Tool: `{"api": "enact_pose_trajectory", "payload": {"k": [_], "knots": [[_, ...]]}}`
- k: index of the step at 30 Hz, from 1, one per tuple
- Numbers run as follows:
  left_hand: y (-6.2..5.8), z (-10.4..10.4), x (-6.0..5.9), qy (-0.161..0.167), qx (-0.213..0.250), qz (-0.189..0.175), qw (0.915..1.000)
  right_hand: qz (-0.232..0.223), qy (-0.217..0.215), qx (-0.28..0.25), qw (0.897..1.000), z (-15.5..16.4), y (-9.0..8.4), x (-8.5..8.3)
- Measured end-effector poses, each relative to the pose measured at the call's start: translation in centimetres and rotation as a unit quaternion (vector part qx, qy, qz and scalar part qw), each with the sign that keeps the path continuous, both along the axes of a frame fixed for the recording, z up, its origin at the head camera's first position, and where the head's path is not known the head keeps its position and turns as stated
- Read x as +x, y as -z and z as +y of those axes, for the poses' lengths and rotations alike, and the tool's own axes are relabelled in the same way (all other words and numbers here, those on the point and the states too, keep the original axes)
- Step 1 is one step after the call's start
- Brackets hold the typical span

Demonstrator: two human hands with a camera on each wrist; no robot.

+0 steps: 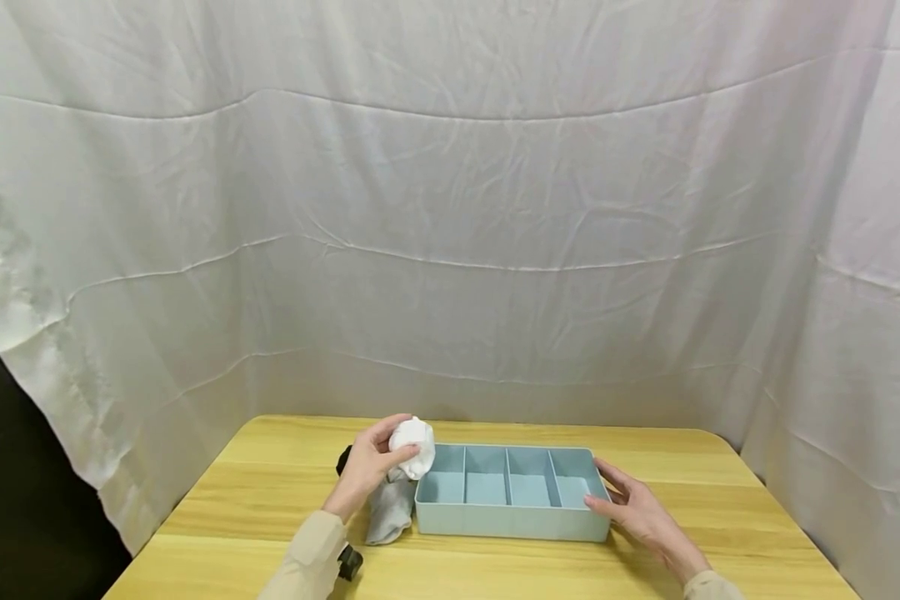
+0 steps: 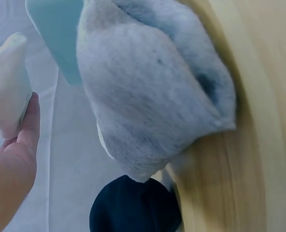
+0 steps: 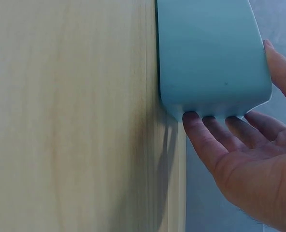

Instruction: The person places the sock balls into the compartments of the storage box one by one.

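Work looks barely begun in the head view: the left hand [image 1: 366, 468] is clamped on a white bundle [image 1: 416, 440] at the left end of a pale blue box [image 1: 513, 523], while a gray cloth [image 1: 390, 510] and a black bundle [image 1: 343, 460] lie outside it on the table [image 1: 210, 533], seemingly not yet dealt with. No cloth shows in the four compartments [image 1: 486, 490]. The right hand [image 1: 643, 515] grips the box's right end. In the left wrist view, the white bundle is held, not released; the gray cloth looks folded, the black bundle just beside it, and whether those two touch is unclear. In the right wrist view, curled fingertips [image 3: 191, 117] meet the end wall, so the box seems merely steadied; all three pieces apparently remain to be finished.
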State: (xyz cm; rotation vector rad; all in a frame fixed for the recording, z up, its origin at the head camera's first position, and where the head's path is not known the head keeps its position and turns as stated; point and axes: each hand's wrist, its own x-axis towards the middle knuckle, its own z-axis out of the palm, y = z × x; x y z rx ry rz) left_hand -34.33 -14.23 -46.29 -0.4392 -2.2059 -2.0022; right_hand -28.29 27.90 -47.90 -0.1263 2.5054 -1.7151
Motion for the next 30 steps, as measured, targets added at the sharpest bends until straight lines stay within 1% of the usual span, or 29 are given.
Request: {"api": "enact_pose_trajectory", "payload": {"k": [3, 9, 13, 18, 20, 24, 26, 28, 30], "knots": [[-0.1, 0.3, -0.1, 0.018, 0.003, 0.002, 0.9998, 0.002, -0.003, 0.0, 1.0, 0.0, -0.1, 0.0], [-0.1, 1.3, -0.1, 0.053, -0.001, -0.008, 0.9986, 0.006, -0.004, -0.003, 1.0, 0.0, -0.2, -0.1], [0.1, 1.8, -0.1, 0.074, -0.024, 0.001, 0.9969, 0.004, -0.003, 0.004, 1.0, 0.0, -0.2, 0.0], [0.2, 2.2, -0.1, 0.101, -0.056, 0.024, 0.993, 0.002, -0.003, 0.006, 1.0, 0.0, -0.2, 0.0], [0.2, 2.4, 0.0, 0.1, -0.074, 0.033, 0.9917, 0.004, -0.003, 0.003, 1.0, 0.0, -0.1, 0.0], [0.0, 2.7, 0.3, 0.077, -0.117, 0.056, 0.9886, 0.006, -0.002, 0.004, 1.0, 0.0, 0.0, 0.0], [-0.1, 2.9, 0.3, 0.063, -0.137, 0.058, 0.9869, 0.009, 0.0, 0.005, 1.0, 0.0, 0.1, 0.0], [0.0, 3.0, 0.3, 0.057, -0.154, 0.057, 0.9847, 0.009, 0.002, 0.004, 1.0, 0.0, 0.1, 0.0], [0.1, 3.1, 0.3, 0.053, -0.173, 0.049, 0.9823, 0.008, 0.003, 0.002, 1.0, 0.0, 0.2, 0.1]]}}
